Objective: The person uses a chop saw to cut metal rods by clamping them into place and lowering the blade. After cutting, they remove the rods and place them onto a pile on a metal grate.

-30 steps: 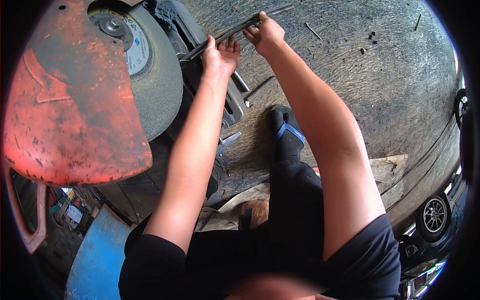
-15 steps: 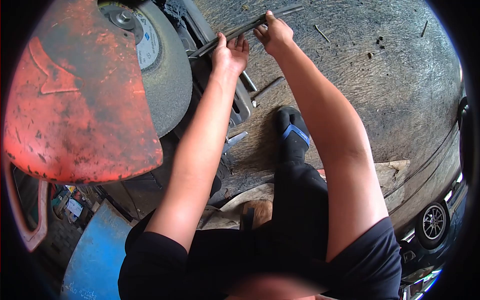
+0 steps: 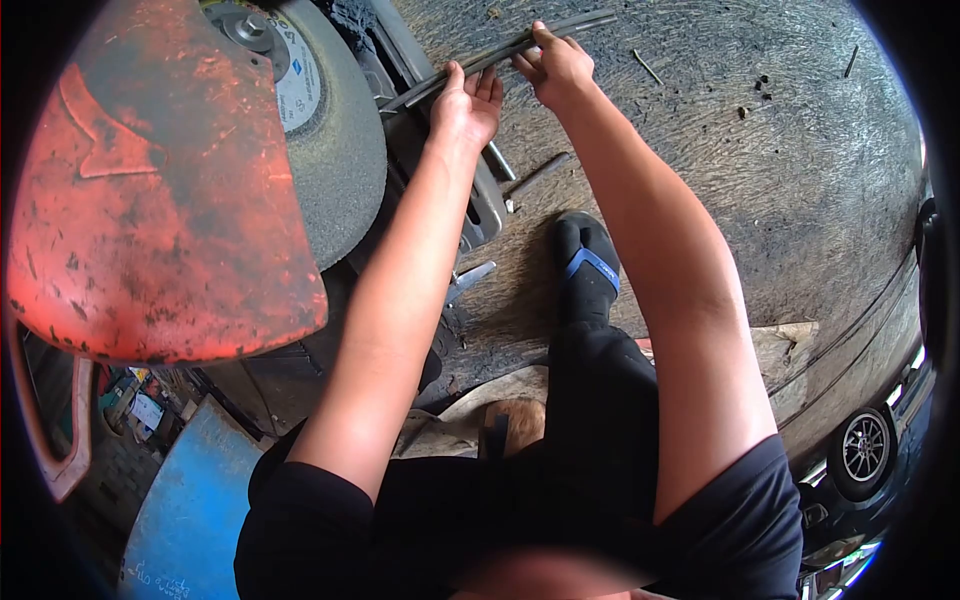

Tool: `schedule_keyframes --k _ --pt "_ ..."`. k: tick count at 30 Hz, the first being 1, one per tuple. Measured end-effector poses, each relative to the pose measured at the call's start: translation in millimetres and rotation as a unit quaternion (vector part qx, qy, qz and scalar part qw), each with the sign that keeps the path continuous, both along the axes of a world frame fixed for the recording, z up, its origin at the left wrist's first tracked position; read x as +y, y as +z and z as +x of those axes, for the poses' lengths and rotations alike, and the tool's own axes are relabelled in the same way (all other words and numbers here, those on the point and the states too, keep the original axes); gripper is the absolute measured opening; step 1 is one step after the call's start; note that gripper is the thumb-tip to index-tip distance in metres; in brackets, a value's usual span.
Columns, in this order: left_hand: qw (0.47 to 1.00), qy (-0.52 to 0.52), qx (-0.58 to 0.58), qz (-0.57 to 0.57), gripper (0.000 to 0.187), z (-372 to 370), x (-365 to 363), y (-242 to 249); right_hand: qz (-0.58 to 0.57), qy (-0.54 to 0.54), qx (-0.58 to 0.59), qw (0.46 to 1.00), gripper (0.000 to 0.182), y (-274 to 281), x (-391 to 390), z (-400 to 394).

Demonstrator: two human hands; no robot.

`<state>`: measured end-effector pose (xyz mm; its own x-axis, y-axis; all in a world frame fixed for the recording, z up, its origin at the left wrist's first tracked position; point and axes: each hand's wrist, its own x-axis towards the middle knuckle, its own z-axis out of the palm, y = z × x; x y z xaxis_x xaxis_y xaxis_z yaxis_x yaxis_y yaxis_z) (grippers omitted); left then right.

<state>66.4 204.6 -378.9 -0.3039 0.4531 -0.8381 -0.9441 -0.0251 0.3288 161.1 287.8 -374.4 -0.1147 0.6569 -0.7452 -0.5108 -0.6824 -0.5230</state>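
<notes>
Two thin dark metal bars (image 3: 500, 55) lie side by side across the top of the view. My left hand (image 3: 466, 108) has its thumb over them and its fingers underneath, close to the grinding machine. Farther along, near their right end, my right hand (image 3: 558, 72) grips them with the thumb on top. The bars' left ends reach the machine's metal frame (image 3: 485, 200), beside the large grey abrasive wheel (image 3: 345, 170). A worn red guard (image 3: 170, 220) covers part of this wheel.
A loose metal rod (image 3: 540, 174) and small debris lie on the worn floor (image 3: 720, 200). My foot in a blue-strapped sandal (image 3: 588, 262) stands below the hands. A blue panel (image 3: 190, 500) is at lower left, a car wheel (image 3: 864, 450) at lower right.
Both hands and the bars have shifted very slightly to the right. The grip looks the same, and the red guard sits marginally higher in view.
</notes>
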Motion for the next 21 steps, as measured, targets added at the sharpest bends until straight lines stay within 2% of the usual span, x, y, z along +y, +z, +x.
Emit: schedule_keyframes --k 4,21 --pt "1.0 0.001 0.003 -0.008 0.025 2.0 0.7 2.6 -0.014 0.005 -0.008 1.0 0.019 -2.6 1.8 0.7" --pt "1.0 -0.005 0.01 0.002 0.034 -0.8 2.7 -1.2 -0.006 0.009 -0.009 1.0 0.023 -12.8 3.3 -2.7"
